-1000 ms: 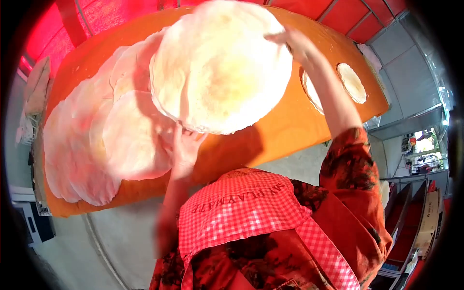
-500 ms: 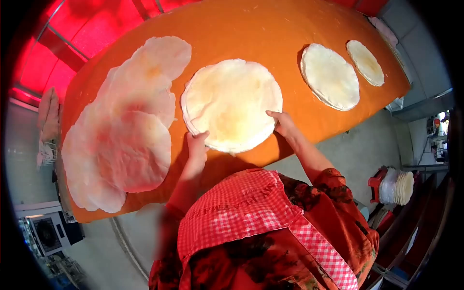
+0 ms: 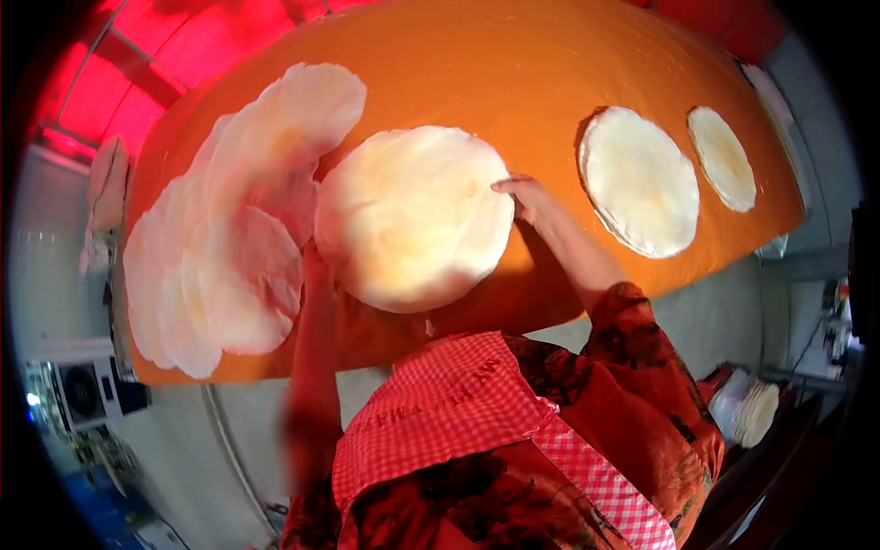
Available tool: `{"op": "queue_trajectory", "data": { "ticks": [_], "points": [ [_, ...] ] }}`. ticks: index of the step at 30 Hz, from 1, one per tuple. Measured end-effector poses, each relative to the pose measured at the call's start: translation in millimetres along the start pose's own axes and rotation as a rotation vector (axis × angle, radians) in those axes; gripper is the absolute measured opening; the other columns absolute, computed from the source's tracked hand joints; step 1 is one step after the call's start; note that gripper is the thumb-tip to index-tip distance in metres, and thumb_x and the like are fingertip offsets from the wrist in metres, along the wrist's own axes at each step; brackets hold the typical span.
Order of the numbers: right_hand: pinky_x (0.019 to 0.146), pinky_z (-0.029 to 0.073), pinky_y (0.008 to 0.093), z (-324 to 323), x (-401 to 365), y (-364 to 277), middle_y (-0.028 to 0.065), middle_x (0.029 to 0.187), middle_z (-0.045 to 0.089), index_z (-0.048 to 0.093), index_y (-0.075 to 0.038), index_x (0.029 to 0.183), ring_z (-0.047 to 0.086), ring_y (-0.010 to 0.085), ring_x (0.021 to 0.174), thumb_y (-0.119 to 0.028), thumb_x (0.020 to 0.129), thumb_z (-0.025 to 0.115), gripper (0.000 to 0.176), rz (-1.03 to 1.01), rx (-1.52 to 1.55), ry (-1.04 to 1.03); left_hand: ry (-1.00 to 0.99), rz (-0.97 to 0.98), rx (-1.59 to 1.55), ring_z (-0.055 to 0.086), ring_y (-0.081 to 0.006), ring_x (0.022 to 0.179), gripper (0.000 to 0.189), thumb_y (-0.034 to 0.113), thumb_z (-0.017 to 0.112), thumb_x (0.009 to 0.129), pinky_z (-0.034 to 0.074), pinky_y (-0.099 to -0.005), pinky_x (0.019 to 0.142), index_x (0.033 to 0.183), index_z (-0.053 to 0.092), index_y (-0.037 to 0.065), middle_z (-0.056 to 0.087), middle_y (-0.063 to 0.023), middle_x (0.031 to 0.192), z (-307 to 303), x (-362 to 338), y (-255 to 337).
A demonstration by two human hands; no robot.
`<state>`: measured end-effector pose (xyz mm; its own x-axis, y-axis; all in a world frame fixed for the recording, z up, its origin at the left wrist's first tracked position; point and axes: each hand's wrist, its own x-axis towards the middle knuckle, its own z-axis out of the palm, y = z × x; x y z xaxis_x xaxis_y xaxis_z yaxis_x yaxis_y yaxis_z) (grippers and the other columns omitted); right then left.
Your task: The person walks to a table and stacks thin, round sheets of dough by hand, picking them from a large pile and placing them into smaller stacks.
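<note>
A thick round stack of thin dough sheets (image 3: 412,215) sits at the middle of the orange-covered table. My right hand (image 3: 532,197) grips its right edge, with a digit on top and the rest of the hand at the side. My left hand (image 3: 317,257) is at the stack's left edge, in reddish shade; its fingers are hidden or blurred. Left of it, overlapping translucent dough sheets (image 3: 197,266) lie spread in a long fan that reaches toward the back.
Two more round dough stacks, a larger one (image 3: 640,183) and a smaller one (image 3: 722,158), lie on the right of the orange table cover (image 3: 477,64). Beyond the table's right end, a pile of round flat sheets (image 3: 756,412) stands low down.
The middle stack has shifted left toward the fanned sheets, both hands moving with it. My left hand has gone further up the stack's left side. The camera view has tilted slightly.
</note>
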<state>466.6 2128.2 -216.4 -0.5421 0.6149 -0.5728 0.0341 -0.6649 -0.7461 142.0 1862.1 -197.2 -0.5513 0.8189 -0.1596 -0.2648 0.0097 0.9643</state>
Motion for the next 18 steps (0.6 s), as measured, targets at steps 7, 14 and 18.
{"op": "queue_trajectory", "data": {
  "ticks": [7,14,18],
  "points": [
    [0.086,0.053,0.0354,19,-25,36,0.0127,0.115,0.064,0.054,0.001,0.124,0.063,0.0247,0.102,-0.018,0.086,0.068,0.044,0.007,0.255,-0.016,0.047,-0.225,-0.167,0.059,-0.022,0.109,0.044,0.011,0.058,0.085,0.049,-0.0318,0.09,0.127,0.051,-0.002,0.062,-0.0099,0.117,-40,-9,-31],
    [0.089,0.05,0.0328,58,-4,32,0.0145,0.12,0.061,0.053,0.006,0.126,0.06,0.0246,0.106,-0.041,0.081,0.074,0.068,-0.131,-0.267,0.449,0.193,-0.193,-0.065,0.055,-0.0133,0.08,0.025,0.012,0.066,0.081,0.046,-0.0279,0.068,0.1,0.054,0.001,0.059,-0.0056,0.091,-66,21,-82],
    [0.092,0.048,0.0327,61,-16,21,0.014,0.123,0.061,0.055,0.003,0.127,0.06,0.0248,0.108,-0.039,0.084,0.072,0.062,-0.144,-0.167,0.35,0.211,-0.154,-0.061,0.055,-0.0147,0.077,0.022,0.007,0.069,0.078,0.047,-0.0296,0.071,0.091,0.052,0.003,0.058,-0.0052,0.086,-54,5,-70]
  ]
}}
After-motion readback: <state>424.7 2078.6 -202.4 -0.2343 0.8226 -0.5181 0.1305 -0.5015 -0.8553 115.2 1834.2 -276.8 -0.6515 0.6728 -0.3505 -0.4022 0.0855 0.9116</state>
